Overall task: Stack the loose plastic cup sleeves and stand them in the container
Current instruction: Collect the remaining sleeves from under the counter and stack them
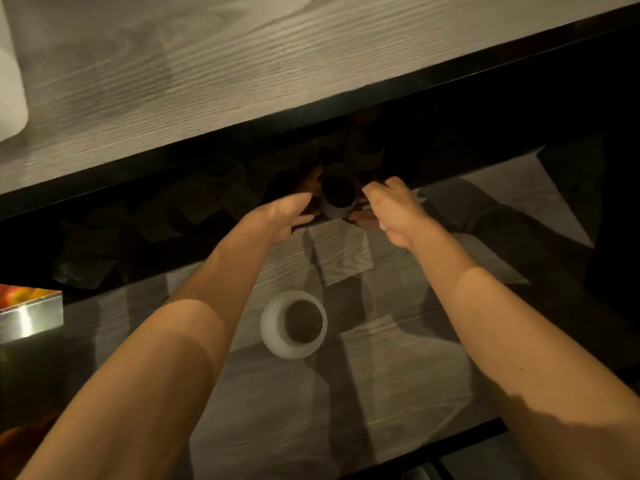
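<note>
Head view, looking down. A pale wood-grain upper board [207, 81] with a dark front edge is seen overhanging a lower worktop [381, 375] of like grain, crossed by hard shadows. Both bare arms are stretched forward under the overhang.

A white cup sleeve [337, 197] is seen upright at the shadow line, its dark mouth turned toward the camera. It is flanked by the left hand [287, 216] and the right hand [398, 209]. The left fingers [313, 183] are curved round the sleeve's left side, thumb at its near side: gripped. The right fingers [375, 192] are curled close at its right side, but contact is lost in shadow and cannot be told.

Other sleeves [367, 147] are made out dimly, scattered in the dark under the board.

A white ribbed container [273, 327] is stood well nearer, between the forearms, mouth up. A shiny metal box [31, 317] is noted at the left edge.
</note>
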`<action>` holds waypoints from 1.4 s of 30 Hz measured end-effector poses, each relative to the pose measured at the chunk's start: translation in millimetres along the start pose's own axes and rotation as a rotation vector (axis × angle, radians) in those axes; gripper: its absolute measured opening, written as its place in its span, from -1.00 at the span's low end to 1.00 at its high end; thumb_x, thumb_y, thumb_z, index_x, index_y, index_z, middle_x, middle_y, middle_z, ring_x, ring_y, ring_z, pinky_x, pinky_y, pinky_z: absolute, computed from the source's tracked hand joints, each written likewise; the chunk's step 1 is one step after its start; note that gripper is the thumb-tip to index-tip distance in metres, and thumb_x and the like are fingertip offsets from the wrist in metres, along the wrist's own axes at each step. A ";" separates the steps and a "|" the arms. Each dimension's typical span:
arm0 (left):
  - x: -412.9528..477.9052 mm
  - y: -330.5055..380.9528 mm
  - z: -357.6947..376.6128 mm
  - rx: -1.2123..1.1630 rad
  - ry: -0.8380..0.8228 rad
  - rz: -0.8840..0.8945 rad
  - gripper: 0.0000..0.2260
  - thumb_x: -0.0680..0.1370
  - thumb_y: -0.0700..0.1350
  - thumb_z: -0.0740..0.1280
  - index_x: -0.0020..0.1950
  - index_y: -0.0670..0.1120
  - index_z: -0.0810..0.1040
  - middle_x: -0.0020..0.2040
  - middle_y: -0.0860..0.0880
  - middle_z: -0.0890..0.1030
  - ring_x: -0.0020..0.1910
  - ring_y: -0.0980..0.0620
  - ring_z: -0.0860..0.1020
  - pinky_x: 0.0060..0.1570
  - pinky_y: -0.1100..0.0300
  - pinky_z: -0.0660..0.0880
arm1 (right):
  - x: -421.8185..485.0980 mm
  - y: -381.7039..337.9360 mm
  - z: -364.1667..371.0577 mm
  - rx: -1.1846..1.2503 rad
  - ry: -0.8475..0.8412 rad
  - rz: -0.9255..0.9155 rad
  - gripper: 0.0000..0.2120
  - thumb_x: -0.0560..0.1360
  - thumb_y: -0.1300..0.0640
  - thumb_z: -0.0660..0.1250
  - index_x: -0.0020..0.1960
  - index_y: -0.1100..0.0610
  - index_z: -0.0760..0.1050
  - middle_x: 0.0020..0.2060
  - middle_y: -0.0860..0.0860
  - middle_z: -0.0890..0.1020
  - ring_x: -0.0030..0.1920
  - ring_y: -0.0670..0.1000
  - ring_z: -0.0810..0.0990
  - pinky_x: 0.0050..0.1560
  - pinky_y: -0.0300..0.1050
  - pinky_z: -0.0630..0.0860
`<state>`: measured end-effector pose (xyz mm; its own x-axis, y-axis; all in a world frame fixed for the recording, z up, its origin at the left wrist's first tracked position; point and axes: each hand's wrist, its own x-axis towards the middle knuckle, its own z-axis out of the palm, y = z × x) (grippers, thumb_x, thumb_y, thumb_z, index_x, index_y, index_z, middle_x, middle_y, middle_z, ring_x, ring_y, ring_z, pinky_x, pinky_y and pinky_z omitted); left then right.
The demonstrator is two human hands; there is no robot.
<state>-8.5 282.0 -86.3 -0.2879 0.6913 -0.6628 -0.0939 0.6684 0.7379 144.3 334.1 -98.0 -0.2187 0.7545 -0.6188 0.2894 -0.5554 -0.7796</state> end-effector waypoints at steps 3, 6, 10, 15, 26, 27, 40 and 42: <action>3.5 0.8 -6.5 -0.121 0.082 0.009 -0.71 0.59 0.14 0.38 0.20 0.01 0.59 0.14 -0.02 0.65 0.11 -0.03 0.61 0.14 0.01 0.55 | -2.8 1.4 -6.0 0.116 0.004 -0.040 -0.91 0.64 0.22 0.25 0.01 0.05 0.45 0.01 0.08 0.66 -0.02 0.07 0.69 0.06 -0.04 0.63; 5.7 -6.1 -11.6 -0.044 0.060 0.013 -0.67 0.52 -0.06 0.50 0.27 -0.05 0.60 0.18 -0.06 0.63 0.21 -0.08 0.59 0.25 0.02 0.54 | -0.3 8.5 -11.0 0.029 0.004 -0.112 -0.90 0.54 0.29 0.40 0.05 0.19 0.55 0.05 0.20 0.69 0.08 0.12 0.69 0.09 -0.06 0.60; 2.3 -16.8 -9.3 0.217 -0.021 0.016 -0.49 0.43 -0.23 0.53 0.33 0.00 0.49 0.25 -0.05 0.57 0.25 -0.05 0.56 0.34 -0.03 0.50 | 0.6 21.3 -13.0 -0.191 0.025 -0.179 -0.62 0.35 0.49 0.43 0.02 0.11 0.51 0.00 0.12 0.67 0.09 0.08 0.67 0.15 0.03 0.61; 4.1 -14.4 -6.4 0.485 -0.137 0.079 -0.10 0.44 -0.25 0.49 0.62 0.20 0.09 0.47 -0.08 0.41 0.41 -0.07 0.44 0.42 -0.08 0.43 | 0.3 28.9 -16.3 -0.369 0.020 -0.226 -0.56 0.37 0.49 0.32 -0.04 -0.06 0.47 0.04 0.04 0.62 0.16 0.02 0.60 0.23 -0.01 0.55; 24.1 15.7 21.5 0.418 -0.007 0.234 -0.41 0.64 -0.01 0.33 0.63 0.08 0.18 0.60 -0.03 0.28 0.55 -0.07 0.28 0.51 0.08 0.24 | 18.5 -5.3 -15.1 -0.305 0.201 -0.131 -0.92 0.50 0.29 0.26 -0.09 0.14 0.48 -0.24 0.03 0.52 -0.16 0.07 0.53 -0.16 -0.12 0.46; 23.6 18.3 25.0 0.423 -0.012 0.230 -0.41 0.64 0.01 0.32 0.63 0.10 0.18 0.60 -0.04 0.26 0.55 -0.08 0.27 0.53 0.00 0.23 | 21.7 -6.4 -13.5 -0.285 0.196 -0.126 -0.86 0.52 0.26 0.28 0.06 0.14 0.51 -0.13 0.03 0.56 -0.07 0.07 0.53 -0.06 -0.12 0.47; 27.3 32.6 39.1 0.339 -0.018 0.199 -0.39 0.52 0.03 0.37 0.56 0.01 0.33 0.48 -0.09 0.41 0.42 -0.13 0.40 0.43 -0.14 0.37 | 41.4 -12.9 -6.7 -0.071 0.124 -0.104 -0.55 0.65 0.20 0.28 0.51 0.17 0.30 0.21 0.06 0.51 -0.01 -0.09 0.49 -0.02 -0.42 0.49; 31.2 31.8 38.9 0.347 -0.009 0.196 -0.46 0.56 0.02 0.34 0.54 0.00 0.36 0.45 -0.09 0.44 0.39 -0.12 0.43 0.42 -0.15 0.38 | 38.8 -17.6 -4.5 -0.099 0.128 -0.114 -0.54 0.66 0.16 0.27 0.52 0.14 0.27 0.31 0.11 0.49 0.13 -0.01 0.45 0.28 -0.13 0.46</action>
<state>16.7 335.5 -88.4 -0.2598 0.8165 -0.5156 0.2903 0.5753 0.7647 134.9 374.6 -107.9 -0.1369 0.8521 -0.5051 0.3615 -0.4318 -0.8264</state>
